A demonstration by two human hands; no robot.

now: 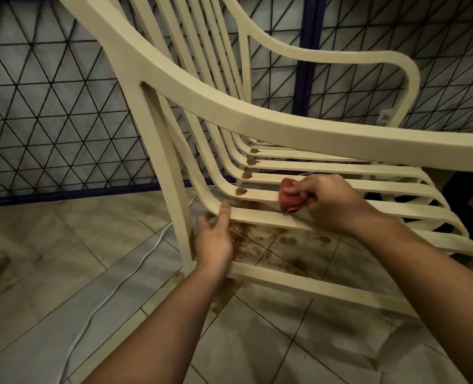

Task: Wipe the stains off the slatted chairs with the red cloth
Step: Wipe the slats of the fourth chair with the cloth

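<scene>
While the right hand (324,200) pinched the cloth (289,199) against a seat slat of the chair (229,106), the left hand (216,236) gripped the nearest slat at its bend. Brown stains (241,191) dotted the slats beside the cloth.

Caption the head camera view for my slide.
Right hand presses red cloth on slatted chair near brown stains; left hand holds the front slat.
</scene>
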